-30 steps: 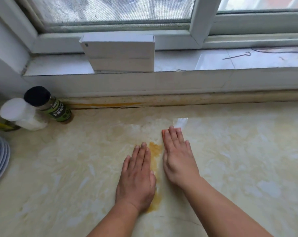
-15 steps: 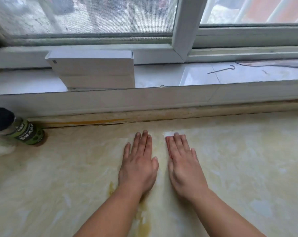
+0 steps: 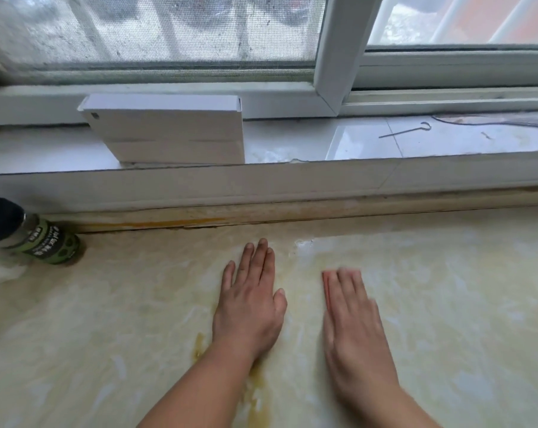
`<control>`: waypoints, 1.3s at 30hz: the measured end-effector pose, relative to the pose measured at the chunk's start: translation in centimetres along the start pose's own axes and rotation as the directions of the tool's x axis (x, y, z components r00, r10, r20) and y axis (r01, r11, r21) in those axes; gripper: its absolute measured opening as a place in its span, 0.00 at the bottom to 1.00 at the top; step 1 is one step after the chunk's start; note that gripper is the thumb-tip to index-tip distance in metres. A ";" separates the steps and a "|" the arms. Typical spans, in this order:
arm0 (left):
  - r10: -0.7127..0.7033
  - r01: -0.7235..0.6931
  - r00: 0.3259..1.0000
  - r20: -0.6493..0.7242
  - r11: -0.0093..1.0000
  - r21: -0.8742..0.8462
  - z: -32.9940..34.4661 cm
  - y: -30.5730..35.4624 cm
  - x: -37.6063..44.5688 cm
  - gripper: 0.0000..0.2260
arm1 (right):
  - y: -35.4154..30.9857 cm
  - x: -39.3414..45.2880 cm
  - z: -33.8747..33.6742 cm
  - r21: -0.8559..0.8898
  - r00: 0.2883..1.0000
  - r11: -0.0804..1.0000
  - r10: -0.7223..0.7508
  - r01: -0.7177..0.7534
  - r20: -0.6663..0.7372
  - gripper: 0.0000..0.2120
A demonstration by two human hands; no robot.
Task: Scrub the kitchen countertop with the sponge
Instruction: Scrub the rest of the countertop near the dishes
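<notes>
Both hands (image 3: 301,316) flat on countertop (image 3: 446,304) — bottle (image 3: 29,236) far left.

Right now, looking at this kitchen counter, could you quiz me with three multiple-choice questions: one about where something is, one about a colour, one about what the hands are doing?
1. Where is the white box?
A. on the window ledge
B. on the countertop beside the hands
C. under the left hand

2. What colour is the cap of the bottle at the left edge?
A. red
B. black
C. yellow

3. How is the left hand placed?
A. clenched in a fist
B. lifted, gripping the bottle
C. flat, palm down on the countertop

Answers:
1. A, the box stands on the window ledge behind the counter.
2. B, the cap is black above a green label.
3. C, its fingers lie spread on the surface, like the right hand, which is blurred; something reddish peeks out beside its fingers.
</notes>
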State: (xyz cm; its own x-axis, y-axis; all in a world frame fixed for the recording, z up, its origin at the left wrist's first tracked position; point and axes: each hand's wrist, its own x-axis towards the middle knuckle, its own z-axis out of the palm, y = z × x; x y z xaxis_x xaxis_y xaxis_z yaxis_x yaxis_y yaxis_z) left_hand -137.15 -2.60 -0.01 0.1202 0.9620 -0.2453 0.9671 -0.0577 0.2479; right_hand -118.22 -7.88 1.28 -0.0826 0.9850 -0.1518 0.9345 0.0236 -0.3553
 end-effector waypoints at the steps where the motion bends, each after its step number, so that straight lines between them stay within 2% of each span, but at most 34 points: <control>1: 0.001 -0.001 1.000 0.001 1.000 -0.003 0.0 0.0 0.0 0.35 | 0.4 -2.0 0.4 -0.019 1.000 1.000 -0.009 0.009 0.004 0.30; 5: 0.006 -0.005 1.000 0.010 1.000 -0.014 -0.4 0.0 0.2 0.35 | 0.0 1.0 -0.1 -0.003 0.998 1.000 0.005 -0.005 0.058 0.29; 7: 0.035 -0.034 0.999 0.025 0.999 -0.038 -0.9 -0.1 0.3 0.34 | -1.8 4.2 -1.0 0.015 0.997 1.000 0.009 -0.010 0.078 0.30; 9: 0.076 -0.071 0.995 0.062 0.994 -0.081 -1.8 -0.8 -0.1 0.32 | -2.8 3.9 -1.1 -0.011 0.994 1.000 -0.009 0.010 0.110 0.32; 13: 0.052 -0.050 0.999 0.013 0.994 -0.101 -2.0 -3.8 -4.3 0.31 | -2.5 -7.9 1.7 0.026 0.972 0.983 -0.182 0.181 0.150 0.33; 15: 0.025 -0.026 1.000 -0.012 0.995 -0.092 -1.3 -5.0 -8.0 0.33 | -3.0 -14.0 3.0 0.036 0.972 0.981 -0.195 0.192 0.129 0.34; 17: -0.002 0.003 1.000 0.006 0.997 -0.071 -0.2 -6.0 -11.1 0.34 | -4.1 -16.0 4.2 0.054 0.975 0.983 -0.183 0.178 0.124 0.33; 20: -0.022 0.022 1.000 0.015 1.000 -0.010 0.8 -7.4 -12.9 0.34 | -6.7 -12.1 4.2 0.042 0.960 0.973 -0.232 0.228 0.158 0.32; 23: -0.003 0.003 1.000 -0.004 1.000 -0.009 1.0 -7.6 -13.2 0.34 | -8.5 -9.9 3.7 0.020 0.964 0.982 -0.189 0.189 0.188 0.32; 27: -0.006 0.006 1.000 -0.010 1.000 0.014 1.3 -7.4 -13.3 0.35 | -8.5 -16.2 4.8 0.046 0.962 0.973 -0.230 0.225 0.147 0.33; 29: -0.011 0.011 1.000 -0.024 1.000 0.009 1.7 -7.6 -13.2 0.35 | -8.0 -16.8 5.3 0.039 0.962 0.973 -0.230 0.226 0.149 0.34; 35: -0.003 0.003 0.999 -0.049 1.000 -0.005 2.1 -7.9 -13.1 0.33 | -11.2 -4.0 4.8 0.030 0.973 0.985 -0.170 0.168 0.157 0.32; 39: -0.005 0.005 0.999 -0.051 1.000 -0.006 2.1 -7.8 -13.2 0.33 | -9.3 -9.4 5.3 0.018 0.965 0.972 -0.235 0.235 0.113 0.34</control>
State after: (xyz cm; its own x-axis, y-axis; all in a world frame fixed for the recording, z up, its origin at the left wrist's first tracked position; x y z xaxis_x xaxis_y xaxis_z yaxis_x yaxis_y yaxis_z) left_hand -145.79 -15.37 -0.69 0.1033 0.9746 -0.1986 0.9664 -0.0512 0.2518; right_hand -127.92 -18.26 1.12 -0.3390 0.9258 -0.1674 0.8825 0.2513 -0.3976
